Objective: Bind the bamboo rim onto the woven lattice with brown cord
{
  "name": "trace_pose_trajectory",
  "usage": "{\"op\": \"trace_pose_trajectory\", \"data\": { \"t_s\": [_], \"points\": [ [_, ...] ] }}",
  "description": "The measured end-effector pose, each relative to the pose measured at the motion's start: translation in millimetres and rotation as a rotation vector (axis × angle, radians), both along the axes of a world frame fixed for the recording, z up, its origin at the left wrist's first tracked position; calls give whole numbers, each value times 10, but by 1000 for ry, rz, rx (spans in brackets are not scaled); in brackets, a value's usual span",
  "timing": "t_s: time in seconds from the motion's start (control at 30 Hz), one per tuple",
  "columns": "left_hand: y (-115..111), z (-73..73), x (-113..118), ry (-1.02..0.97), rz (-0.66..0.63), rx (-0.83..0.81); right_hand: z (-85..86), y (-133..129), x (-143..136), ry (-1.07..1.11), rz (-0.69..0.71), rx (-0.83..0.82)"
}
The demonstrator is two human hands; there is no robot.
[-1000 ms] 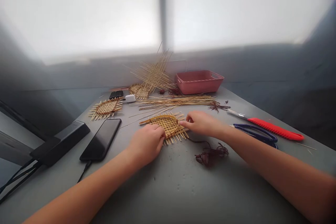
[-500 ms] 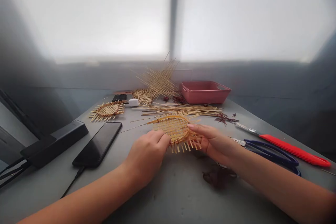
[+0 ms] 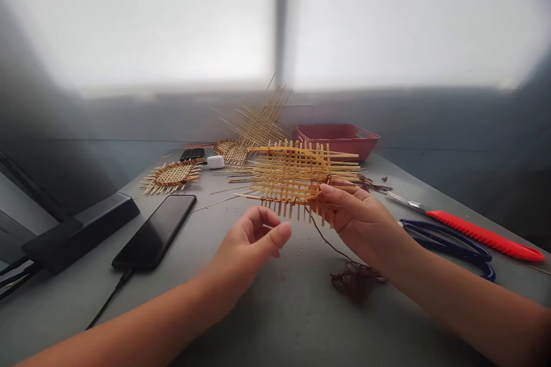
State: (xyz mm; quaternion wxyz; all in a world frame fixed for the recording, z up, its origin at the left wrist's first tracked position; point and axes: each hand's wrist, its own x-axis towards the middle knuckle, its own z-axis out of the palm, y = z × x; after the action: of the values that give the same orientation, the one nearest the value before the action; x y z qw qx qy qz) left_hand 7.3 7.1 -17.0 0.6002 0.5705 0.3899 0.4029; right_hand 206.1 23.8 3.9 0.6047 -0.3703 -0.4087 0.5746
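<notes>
The weave (image 3: pixel 293 167) is held up over the grey table (image 3: pixel 284 321), in front of the sticks (image 3: pixel 236 171) and overlapping the pink tub (image 3: pixel 365 150) in view. The right hand (image 3: pixel 365 221) pinches its right edge, thumb on the near side; the fingers behind are partly hidden, so exactly how they press is hard to tell. The left hand (image 3: pixel 247 246) is just below the near edge and appears clear of it, fingers curled and thumb apart from them, gripping nothing. A dark cord (image 3: pixel 329 242) runs from the weave to a tangle (image 3: pixel 355 284) beside the right wrist. Scissors (image 3: pixel 451 245) and a red-handled knife (image 3: pixel 482 234) lie right; a phone (image 3: pixel 155 232) lies left.
</notes>
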Motion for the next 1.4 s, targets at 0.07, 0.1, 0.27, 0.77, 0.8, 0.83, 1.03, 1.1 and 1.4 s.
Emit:
{"op": "trace_pose_trajectory", "data": {
  "t_s": [0.07, 0.1, 0.27, 0.77, 0.8, 0.83, 1.03, 1.1, 1.4],
  "points": [
    [31, -4, -3, -57, 23, -63, -20, -4, -15, -11, -16, 31],
    [41, -6, -7, -70, 31, -73, -27, -4, -18, -19, -21, 41],
    [64, -37, -18, -68, 53, -97, -19, 1, -7, -41, -36, 31],
    [111, -22, 30, -452, 13, -351, -119, -47, -89, -32, 131, 53],
    [106, -15, 34, -457, 16, -349, -122, -53, -94, -39, 147, 67],
    [102, -8, 36, -459, 30, -351, -120, -60, -98, -45, 161, 89],
    [92, 23, 20, -491, 87, -350, -95, -119, -82, -257, 360, 263],
    [103, 2, 15, -459, 61, -328, -129, -133, -65, -382, 401, 281],
    [22, 63, -21, 30, -148, -331, -160, -22, -48, -129, 161, -150]
  ]
}}
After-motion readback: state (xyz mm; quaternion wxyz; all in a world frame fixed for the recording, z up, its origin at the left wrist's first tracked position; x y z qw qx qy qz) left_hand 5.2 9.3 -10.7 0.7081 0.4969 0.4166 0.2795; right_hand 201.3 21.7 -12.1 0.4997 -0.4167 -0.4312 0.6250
